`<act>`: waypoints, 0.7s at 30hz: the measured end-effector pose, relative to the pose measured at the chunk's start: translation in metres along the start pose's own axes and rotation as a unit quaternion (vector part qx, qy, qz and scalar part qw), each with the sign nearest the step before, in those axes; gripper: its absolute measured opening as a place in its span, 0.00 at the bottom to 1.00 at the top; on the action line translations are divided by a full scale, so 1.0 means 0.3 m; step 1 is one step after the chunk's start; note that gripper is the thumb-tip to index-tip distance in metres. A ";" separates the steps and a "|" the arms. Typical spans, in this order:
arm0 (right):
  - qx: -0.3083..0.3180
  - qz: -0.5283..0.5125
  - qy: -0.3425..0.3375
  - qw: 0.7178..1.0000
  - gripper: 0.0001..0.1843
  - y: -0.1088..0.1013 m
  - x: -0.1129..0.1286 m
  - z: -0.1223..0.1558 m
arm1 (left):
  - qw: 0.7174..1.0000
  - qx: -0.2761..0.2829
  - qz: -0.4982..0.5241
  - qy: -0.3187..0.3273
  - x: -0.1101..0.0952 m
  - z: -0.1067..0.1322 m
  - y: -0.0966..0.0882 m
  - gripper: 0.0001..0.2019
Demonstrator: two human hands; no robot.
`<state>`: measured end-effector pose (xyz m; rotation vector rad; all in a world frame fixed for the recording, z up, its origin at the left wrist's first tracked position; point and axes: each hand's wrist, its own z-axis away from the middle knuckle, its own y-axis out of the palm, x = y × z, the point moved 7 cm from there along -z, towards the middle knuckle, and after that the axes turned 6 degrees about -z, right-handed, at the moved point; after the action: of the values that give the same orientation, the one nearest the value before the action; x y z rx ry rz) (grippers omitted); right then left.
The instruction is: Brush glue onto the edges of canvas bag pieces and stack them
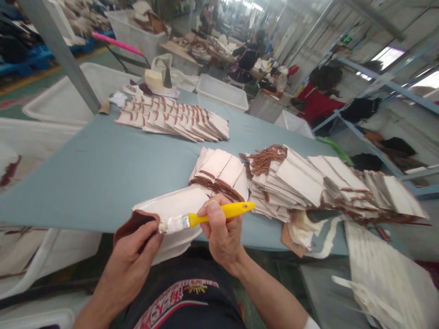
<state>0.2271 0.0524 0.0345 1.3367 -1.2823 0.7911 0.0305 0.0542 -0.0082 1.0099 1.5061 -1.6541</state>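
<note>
My right hand [221,233] is closed around a yellow-handled brush [219,213] whose white, glue-covered bristles rest on a white leather piece [174,205] at the table's near edge. My left hand [132,258] grips that piece from below at its left end, where the brown underside [132,224] folds over. Just beyond lies a fanned stack of white pieces with brown edging [221,171].
The blue-grey table [96,169] carries a fanned row of pieces [174,119] at the back and a long heap [308,183] to the right. White plastic bins [61,98] stand left and behind. A grey post [65,59] rises at the left. Other people work in the distance.
</note>
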 end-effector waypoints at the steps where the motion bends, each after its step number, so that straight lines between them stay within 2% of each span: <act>1: 0.006 0.001 0.002 1.000 0.25 0.003 -0.003 0.000 | 1.000 -0.002 0.011 -0.016 0.000 -0.001 0.000 0.09; 5: -0.012 -0.018 -0.009 1.000 0.26 0.005 0.004 -0.003 | 0.997 0.015 0.026 -0.065 0.019 -0.002 0.006 0.11; 9: 0.020 -0.035 0.005 0.999 0.26 0.029 0.019 -0.020 | 0.996 0.023 0.055 -0.069 0.045 -0.009 0.006 0.13; 12: -0.018 -0.055 0.008 0.998 0.26 0.003 0.041 -0.048 | 0.993 0.014 0.084 -0.084 0.048 -0.019 -0.001 0.14; 14: -0.053 -0.069 -0.003 0.996 0.26 -0.021 0.059 -0.068 | 0.985 0.017 0.138 -0.104 0.031 -0.030 -0.003 0.15; 17: -0.067 -0.093 -0.027 0.993 0.24 -0.028 0.090 -0.088 | 0.956 0.025 0.246 -0.154 -0.010 -0.053 -0.012 0.18; 21: -0.064 -0.097 -0.094 0.989 0.24 -0.004 0.159 -0.097 | 0.950 0.026 0.263 -0.167 -0.069 -0.090 -0.059 0.21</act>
<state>0.2438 0.0684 0.0854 1.4328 -1.3025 0.4490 0.0277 0.0824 0.0175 0.9914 0.8775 -1.3916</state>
